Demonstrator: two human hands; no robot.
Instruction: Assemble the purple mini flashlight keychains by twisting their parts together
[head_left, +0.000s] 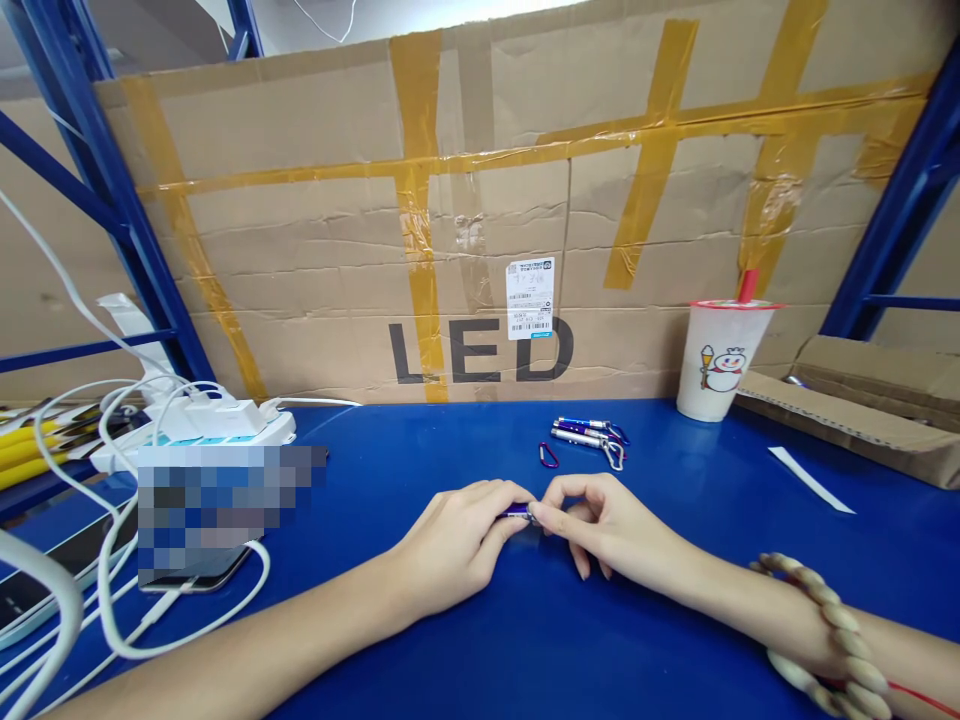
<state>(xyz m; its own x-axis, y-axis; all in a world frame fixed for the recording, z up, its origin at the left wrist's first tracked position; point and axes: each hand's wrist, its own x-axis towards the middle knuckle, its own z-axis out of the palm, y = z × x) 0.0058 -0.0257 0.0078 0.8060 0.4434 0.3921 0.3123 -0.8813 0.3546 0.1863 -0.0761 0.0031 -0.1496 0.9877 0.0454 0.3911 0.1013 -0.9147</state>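
Between the fingers of my left hand [466,545] is a small purple metal penlight [516,511], lying roughly level just above the blue table. My right hand [596,520] is closed at the penlight's right end, thumb and index finger pinched on a small part there that is mostly hidden. Beyond my hands lie several penlights [581,434], blue, purple and silver, with carabiner clips at their right ends. A loose dark red carabiner [548,456] rests just left of them.
At the left are a white power strip [225,428], looping white cables and a phone [199,568]. A lidded cup [720,365] and an open cardboard box [862,405] stand at the right, near a white paper strip [810,480]. A large cardboard sheet [322,270] rises behind the table.
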